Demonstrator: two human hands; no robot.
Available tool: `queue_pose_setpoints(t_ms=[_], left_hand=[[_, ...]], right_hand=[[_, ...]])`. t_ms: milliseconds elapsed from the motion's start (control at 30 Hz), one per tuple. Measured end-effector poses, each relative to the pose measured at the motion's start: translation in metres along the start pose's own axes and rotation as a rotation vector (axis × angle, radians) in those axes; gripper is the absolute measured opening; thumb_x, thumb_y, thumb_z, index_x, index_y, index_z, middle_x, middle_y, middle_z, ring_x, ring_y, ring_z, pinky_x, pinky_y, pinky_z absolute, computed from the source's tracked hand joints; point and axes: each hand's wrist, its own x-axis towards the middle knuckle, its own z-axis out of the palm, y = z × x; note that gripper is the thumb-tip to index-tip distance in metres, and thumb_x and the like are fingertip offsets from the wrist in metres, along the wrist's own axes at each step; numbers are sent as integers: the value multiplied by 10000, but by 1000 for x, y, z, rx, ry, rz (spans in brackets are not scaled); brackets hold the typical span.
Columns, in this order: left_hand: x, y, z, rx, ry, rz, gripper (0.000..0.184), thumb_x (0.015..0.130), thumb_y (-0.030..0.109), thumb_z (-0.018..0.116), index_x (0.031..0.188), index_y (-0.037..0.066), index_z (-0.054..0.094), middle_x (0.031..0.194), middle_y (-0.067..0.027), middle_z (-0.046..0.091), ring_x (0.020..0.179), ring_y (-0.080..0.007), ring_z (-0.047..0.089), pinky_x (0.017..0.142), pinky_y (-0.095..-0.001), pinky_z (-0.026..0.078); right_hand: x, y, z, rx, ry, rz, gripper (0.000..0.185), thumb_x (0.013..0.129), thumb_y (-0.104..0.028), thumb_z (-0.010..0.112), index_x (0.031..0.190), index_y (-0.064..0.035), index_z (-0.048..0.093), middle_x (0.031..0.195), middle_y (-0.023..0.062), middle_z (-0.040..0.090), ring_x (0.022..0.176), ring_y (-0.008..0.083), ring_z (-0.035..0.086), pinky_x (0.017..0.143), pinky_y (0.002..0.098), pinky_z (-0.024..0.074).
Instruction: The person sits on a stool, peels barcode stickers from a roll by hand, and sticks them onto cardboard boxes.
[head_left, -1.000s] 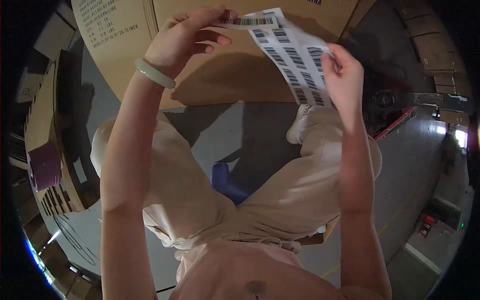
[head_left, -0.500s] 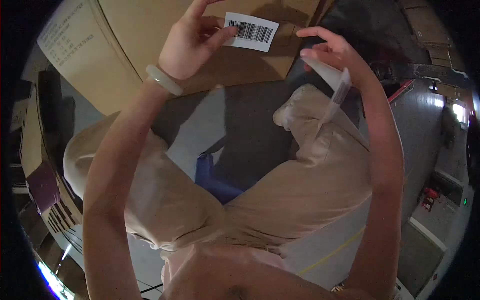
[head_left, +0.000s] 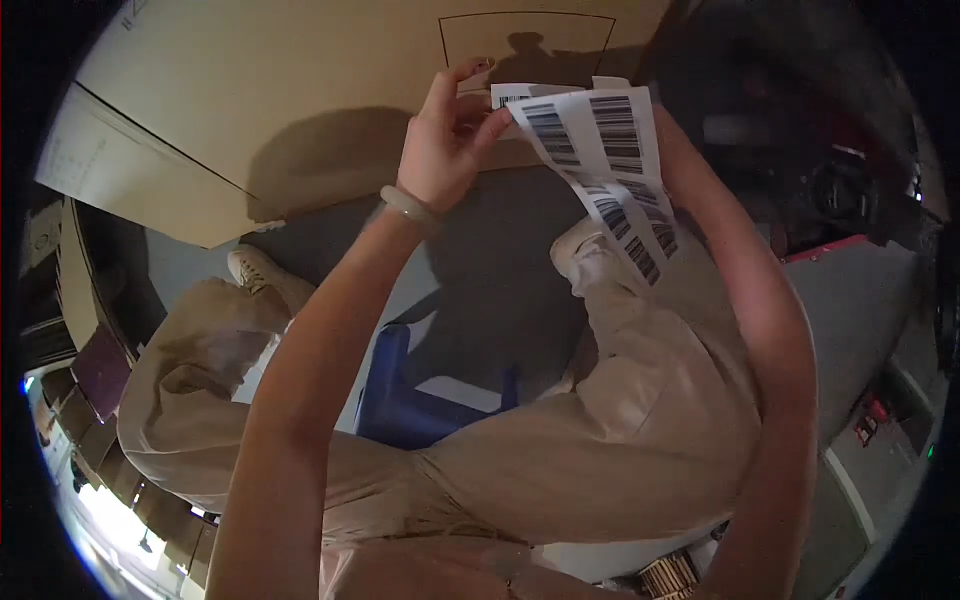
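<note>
White barcode sheet (head_left: 620, 150), curved and creased.

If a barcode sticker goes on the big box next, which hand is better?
Left, probably. The left hand is in front of the cardboard box, fingers near the barcode sheet's edge. The right hand is partly hidden behind that sheet and seems busy holding it.

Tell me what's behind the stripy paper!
Behind the barcode sheet, parts of a cardboard box, a label and the right hand show. The hand's fingers are hidden by the paper.
</note>
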Motion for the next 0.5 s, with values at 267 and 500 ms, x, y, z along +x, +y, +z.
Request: queue_pose_setpoints(t_ms=[267,500], left_hand=[[12,-17,0,-49,115,-4,413,802,126,640,1142,63,413,829,-129,654,681,-157,636,607,-272,501],[17,-26,-1,18,156,14,387,798,142,645,1100,52,420,831,-137,650,676,-192,643,593,-281,499]], right_hand=[[26,12,10,-34,-40,-116,246,839,-117,577,1079,-63,581,912,93,643,850,154,606,744,310,499],[42,21,29,-26,165,-196,265,794,-175,656,1016,-39,607,781,57,629,673,104,574,610,250,468]])
